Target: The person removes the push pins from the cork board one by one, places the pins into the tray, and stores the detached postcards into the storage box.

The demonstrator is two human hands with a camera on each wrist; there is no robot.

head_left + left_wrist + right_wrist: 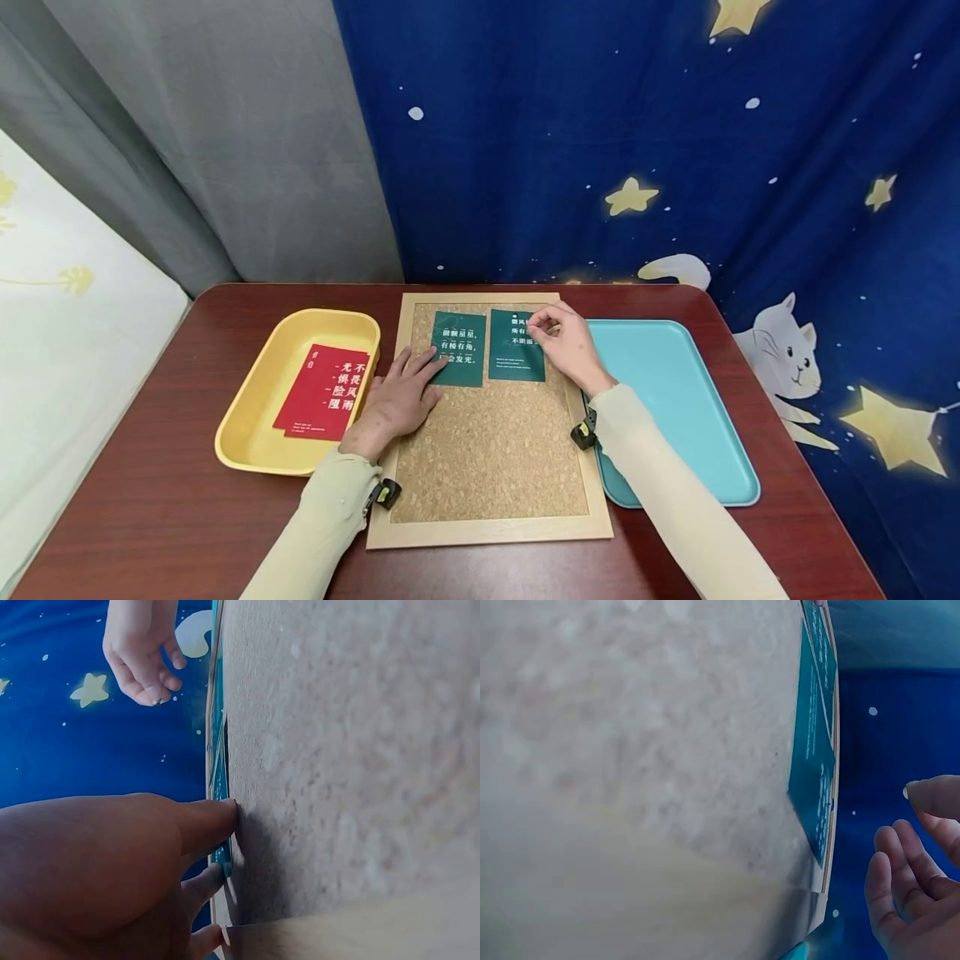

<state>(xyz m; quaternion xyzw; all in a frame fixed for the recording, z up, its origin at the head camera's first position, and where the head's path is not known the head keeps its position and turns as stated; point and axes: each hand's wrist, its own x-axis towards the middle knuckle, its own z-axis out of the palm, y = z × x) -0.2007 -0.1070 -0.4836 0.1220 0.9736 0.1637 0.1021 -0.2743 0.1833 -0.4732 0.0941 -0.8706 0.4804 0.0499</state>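
Observation:
My left hand [397,404] lies with spread fingers across the corkboard's [491,450] left side, its fingertips on the lower left of a green card [459,333]. Beside that card, to the right, lies a second green card [517,358] with white print and a small white dot near its top edge. Above this card's upper right corner, my right hand [566,342] is raised off the board, thumb and forefinger brought together. At their tips a tiny pale thing [906,792] shows, too small to name. The other fingers are loosely bent.
A yellow tray [251,412] with red cards [318,392] stands left of the corkboard. On the right lies a blue tray [675,408], partly under the right forearm. The board's wooden frame [487,531] reaches near the table's front edge. Curtains [525,150] hang behind the table.

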